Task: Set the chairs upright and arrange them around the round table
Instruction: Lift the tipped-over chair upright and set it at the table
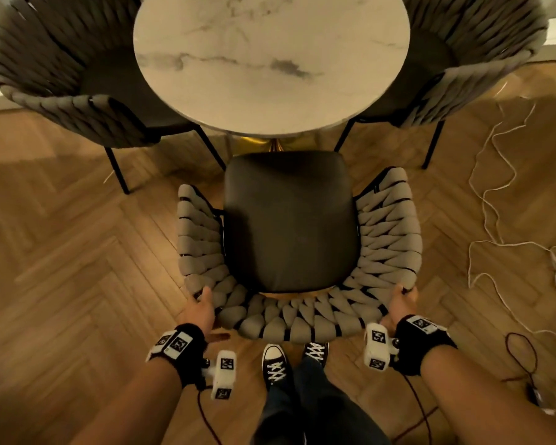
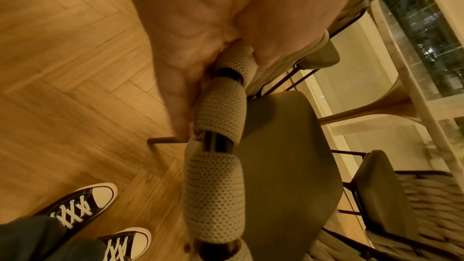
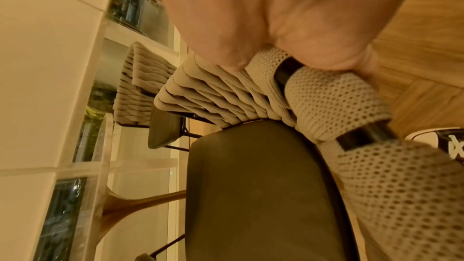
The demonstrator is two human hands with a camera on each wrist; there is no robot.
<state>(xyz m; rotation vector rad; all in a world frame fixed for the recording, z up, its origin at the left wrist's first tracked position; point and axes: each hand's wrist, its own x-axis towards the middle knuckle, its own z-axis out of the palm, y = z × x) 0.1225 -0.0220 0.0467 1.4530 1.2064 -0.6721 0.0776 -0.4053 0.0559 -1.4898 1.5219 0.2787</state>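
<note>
Standing on the wood floor [image 1: 61, 252], the round table [image 1: 270, 59] had two chairs tucked beside it. Loose cords [image 1: 495, 194] lay nearby. Left hand [image 1: 199, 311] and right hand [image 1: 400, 303] each held the near chair [image 1: 289, 220] by its back.

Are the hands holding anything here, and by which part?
Yes: both the left hand and right hand grip the near chair by its woven backrest rim.

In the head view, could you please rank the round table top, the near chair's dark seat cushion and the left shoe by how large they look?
1. Round table top, the largest.
2. Dark seat cushion of the near chair, clearly smaller, though it sits lower and farther from the camera, so its true size is less sure.
3. Left shoe, by far the smallest.
</note>
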